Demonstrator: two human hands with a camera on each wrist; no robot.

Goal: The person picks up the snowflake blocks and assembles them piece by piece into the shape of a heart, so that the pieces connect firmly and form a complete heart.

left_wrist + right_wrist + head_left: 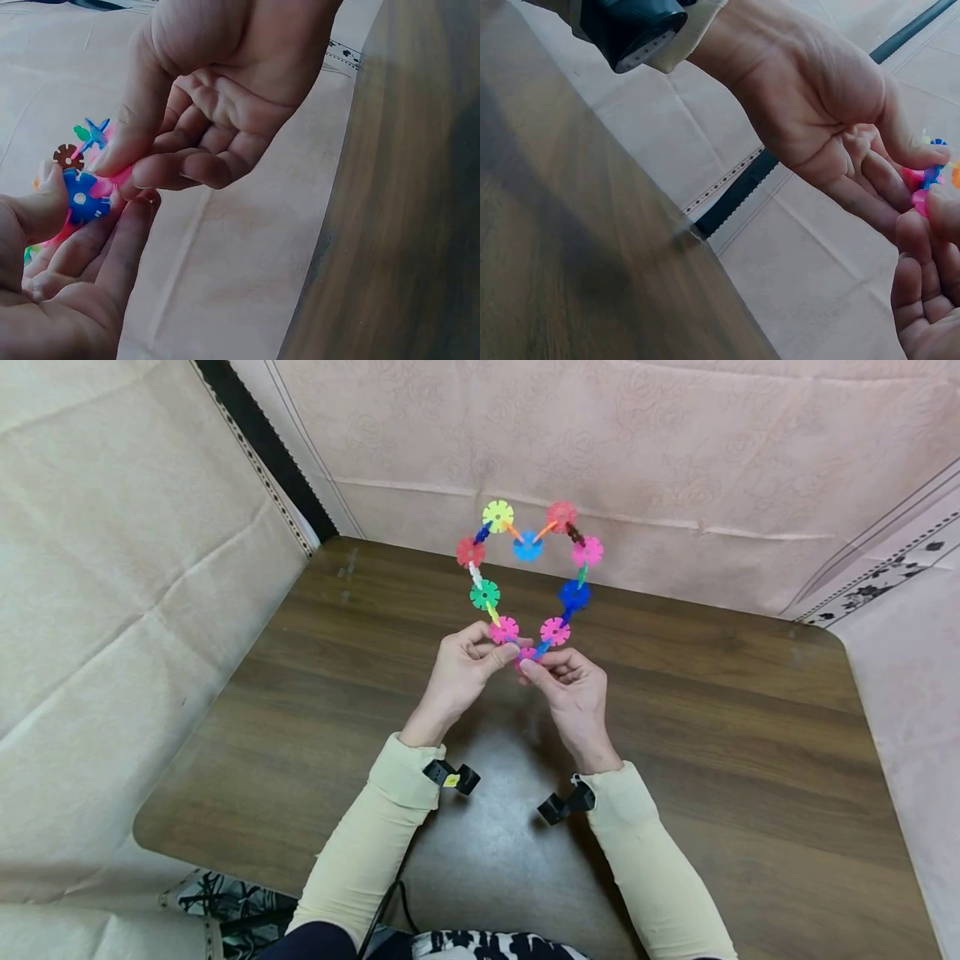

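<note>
A heart-shaped ring of colourful notched plastic snowflake discs [484, 594] is held up in front of me, its point toward me. My left hand [468, 664] pinches a blue disc [78, 196] near the point, between thumb and fingers. Close beside it, my right hand [573, 693] pinches the pink disc [527, 654] at the point. Blue and pink discs meet between the two hands in the left wrist view. Fingers partly cover these lower discs. The light blue disc [528, 546] forms the dip at the top.
Below the hands lies a brown wooden table [712, 760] with rounded corners. Pale patterned cloth [600, 435] hangs behind and at both sides. Small black cameras [452, 777] sit on both wrists, and a dark cable [397, 893] runs beside the left arm.
</note>
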